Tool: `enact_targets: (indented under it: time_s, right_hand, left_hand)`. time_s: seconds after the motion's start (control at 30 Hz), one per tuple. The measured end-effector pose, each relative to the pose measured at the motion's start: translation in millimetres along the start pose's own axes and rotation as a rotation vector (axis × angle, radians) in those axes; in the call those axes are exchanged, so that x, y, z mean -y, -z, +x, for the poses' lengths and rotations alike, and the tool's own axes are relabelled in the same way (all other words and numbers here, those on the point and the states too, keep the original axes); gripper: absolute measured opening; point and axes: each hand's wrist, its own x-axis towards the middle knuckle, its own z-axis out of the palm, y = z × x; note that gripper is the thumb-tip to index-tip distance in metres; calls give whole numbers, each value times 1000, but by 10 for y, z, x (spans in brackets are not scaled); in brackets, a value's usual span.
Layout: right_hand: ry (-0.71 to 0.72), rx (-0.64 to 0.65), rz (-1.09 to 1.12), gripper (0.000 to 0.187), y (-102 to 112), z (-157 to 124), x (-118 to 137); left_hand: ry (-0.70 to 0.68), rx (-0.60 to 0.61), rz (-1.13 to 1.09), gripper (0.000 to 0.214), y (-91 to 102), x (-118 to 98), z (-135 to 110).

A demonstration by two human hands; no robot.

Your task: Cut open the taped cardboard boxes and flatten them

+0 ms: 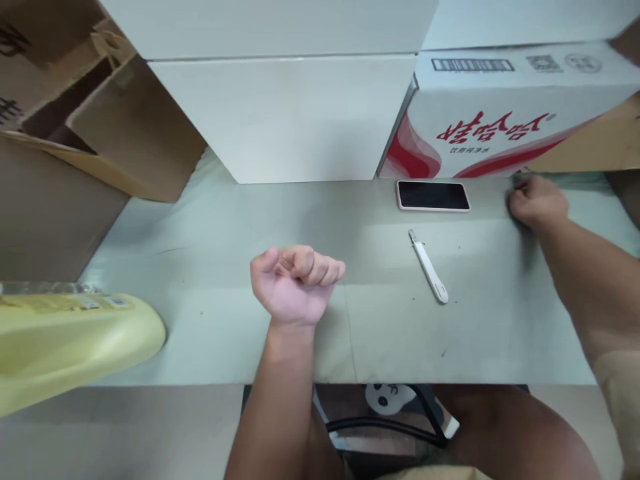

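My left hand [299, 283] is held above the middle of the table, palm side up. Its fingers are curled into a fist, and nothing shows in it. To the right, my right hand [540, 201] is closed at the table's far side, just in front of the printed carton; whatever its fingers enclose, if anything, is hidden. Between the two hands lies a white utility knife [429, 268], its narrow end pointing away from me. Farther back, a phone [434, 196] with a dark screen and pale edge lies flat, close to the carton.
White boxes [295, 120] stand along the back, beside a white-and-red carton [480, 127]. At the left are an open brown cardboard box [135, 133] and a yellow plastic bottle [80, 340]. A bag with a panda picture [387, 400] is below the pale green tabletop's [210, 347] front edge.
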Motion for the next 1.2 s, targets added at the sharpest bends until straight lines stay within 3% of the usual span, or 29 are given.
enact_targets:
  time_s: [0.13,0.2,0.3,0.4,0.57,0.7,0.8,0.93,1.03,1.13,1.2]
  right_hand:
    - [-24,73,155,27,266,-322,69]
    - [13,80,220,29,461,-514,120]
    - [135,37,276,33,768,-840,291]
    - [352,2,316,30,978,-1171,672]
    - [841,51,339,19,1076,-1603,1825]
    - [1316,31,341,34,1183,-1962,3076]
    - [1520,-18,413,35,1330,-2302,4063]
    - [1541,-58,584,13,1513,-2642,5241]
    - [1413,-18,600,56,1587,-2699,5884]
    - [1294,6,590,49,1599,-2662,6157]
    - [1247,-18,621,36,1565,-2630,6092]
  left_hand:
    - [-100,-4,-47,67,-37,-207,-106]
    - [-140,-16,-37,67,-52,-362,-228]
    - [-216,-49,-13,68,-58,-622,-437]
    - [-310,-54,-13,68,-33,-869,-610]
    - [-435,60,-87,65,88,-1186,-839]
    - [-481,103,-154,63,232,-1313,-981]
    - [-507,66,-183,61,313,-1335,-1015]
    - [-535,37,-217,60,350,-1320,-976]
    - [-534,43,-241,60,349,-1311,-949]
    - [-520,31,-220,61,352,-1330,-963]
    - [-508,13,-180,62,352,-1360,-992]
